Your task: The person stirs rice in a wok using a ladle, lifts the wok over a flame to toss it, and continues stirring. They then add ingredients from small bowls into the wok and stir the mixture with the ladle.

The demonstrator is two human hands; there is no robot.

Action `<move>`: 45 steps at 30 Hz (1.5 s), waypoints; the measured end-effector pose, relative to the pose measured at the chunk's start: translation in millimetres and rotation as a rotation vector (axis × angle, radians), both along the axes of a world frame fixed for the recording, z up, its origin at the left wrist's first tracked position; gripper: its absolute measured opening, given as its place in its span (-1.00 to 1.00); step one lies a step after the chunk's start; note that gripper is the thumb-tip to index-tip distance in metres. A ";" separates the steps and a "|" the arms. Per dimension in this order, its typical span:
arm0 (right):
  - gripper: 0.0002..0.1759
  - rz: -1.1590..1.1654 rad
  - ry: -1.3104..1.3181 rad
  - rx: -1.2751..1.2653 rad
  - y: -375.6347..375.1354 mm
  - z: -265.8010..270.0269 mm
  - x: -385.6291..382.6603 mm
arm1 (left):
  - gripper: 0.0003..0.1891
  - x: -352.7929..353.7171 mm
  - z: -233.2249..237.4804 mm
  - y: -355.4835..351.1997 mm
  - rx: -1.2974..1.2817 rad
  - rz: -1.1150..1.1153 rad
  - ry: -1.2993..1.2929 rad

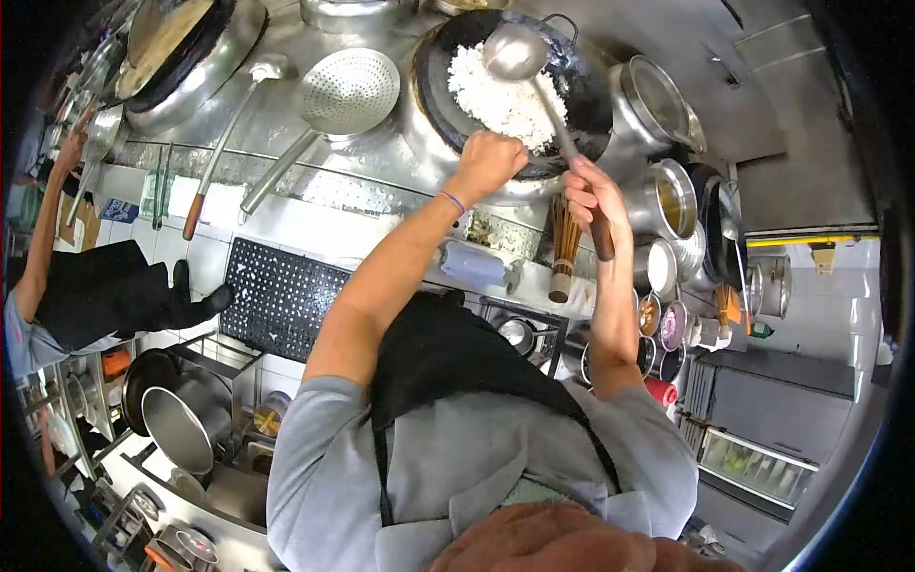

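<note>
My right hand [596,195] is wrapped around the wooden-ended handle of a ladle [516,51], whose metal bowl rests over the rice. White rice [491,95] lies heaped in a dark wok [583,91] on the stove. At the wok's near rim, my left hand [491,160] is closed in a fist; the part of the rim it grips is hidden under the fingers. A loop handle [562,24] shows at the wok's far side. Left of the wok lies a large perforated skimmer [351,92], with a second long-handled ladle [225,143] beside it.
A bamboo wok brush [562,257] hangs near my right forearm. Metal pots [672,200] and small ingredient bowls [674,324] line the right side. A black perforated mat [276,291] lies on the floor. At far left, a co-worker's hand [71,151] is beside another large pan [195,86].
</note>
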State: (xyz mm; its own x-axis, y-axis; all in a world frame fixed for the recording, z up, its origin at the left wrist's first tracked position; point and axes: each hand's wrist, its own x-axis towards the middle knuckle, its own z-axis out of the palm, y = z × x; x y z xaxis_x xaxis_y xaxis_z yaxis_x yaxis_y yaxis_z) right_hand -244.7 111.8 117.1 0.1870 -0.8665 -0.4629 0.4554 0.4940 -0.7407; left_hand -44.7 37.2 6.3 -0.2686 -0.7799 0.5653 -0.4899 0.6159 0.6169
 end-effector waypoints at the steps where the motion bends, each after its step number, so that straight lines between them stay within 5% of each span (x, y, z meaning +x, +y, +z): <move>1: -0.77 -0.017 0.025 -0.074 12.3 4.4 2.4 | -0.71 -0.4 -1.5 0.5 -0.009 -0.005 0.009; 2: -0.70 -0.028 0.055 -0.153 22.1 7.7 3.0 | -0.70 -0.9 -1.4 -2.1 -0.024 -0.006 0.022; 5: -0.43 -0.016 -0.478 -0.202 39.1 -39.3 -7.1 | -0.70 -0.3 -1.5 -0.4 -0.017 -0.024 0.051; 6: -0.53 -0.004 -0.542 -0.118 36.8 -53.6 -6.7 | -0.70 1.9 -0.5 -1.3 -0.021 -0.014 0.047; 8: -0.64 -0.007 0.025 0.116 15.5 -77.1 -22.7 | -0.70 0.8 1.2 0.4 -0.029 -0.019 0.036; 10: -0.72 -0.033 0.401 -0.002 -0.6 -43.4 -1.6 | -0.70 -2.3 1.0 3.9 0.013 -0.017 0.004; 11: -0.70 0.098 0.544 -0.170 -14.7 -50.0 -14.8 | -0.70 -0.5 2.6 0.0 0.028 0.000 -0.008; 14: -0.65 -0.128 1.488 -0.848 -48.4 -70.5 -4.8 | -0.70 1.2 3.0 0.5 0.007 -0.010 -0.025; 16: -0.41 -0.044 1.607 -0.570 -51.1 -59.8 13.5 | -0.70 1.1 2.2 -0.4 0.019 -0.042 -0.045; 18: -0.35 0.230 1.515 -0.431 -47.0 -55.8 14.1 | -0.68 0.9 5.3 -4.2 0.042 -0.082 -0.135; 22: -0.30 0.421 1.423 -0.593 35.9 -31.6 -17.5 | -0.64 0.6 13.6 -22.0 0.108 -0.151 -0.368; 26: -0.33 0.510 1.867 -0.287 124.2 27.9 -32.4 | -0.64 -3.0 12.7 -17.5 0.131 -0.080 -0.370; 29: -0.34 0.442 2.115 -0.195 131.5 21.1 -35.3 | -0.64 -3.9 26.3 24.9 0.102 -0.123 -0.355; 33: -0.34 0.227 1.967 -0.412 127.1 2.8 -40.1 | -0.67 9.3 60.3 92.5 -0.015 -0.191 -0.194; 36: -0.28 0.254 1.964 -0.447 149.5 21.9 -58.8 | -0.68 12.5 43.5 54.0 -0.005 -0.110 -0.241; 39: -0.37 0.331 1.873 -0.482 176.2 95.4 -64.0 | -0.64 8.3 24.1 18.1 0.071 -0.105 -0.408; 42: -0.37 0.493 1.863 -0.506 196.5 146.7 -77.5 | -0.64 16.7 90.0 49.1 0.115 -0.147 -0.468; 45: -0.40 0.502 1.943 -0.422 185.1 148.8 -64.2 | -0.65 15.3 124.1 60.2 -0.055 -0.158 -0.261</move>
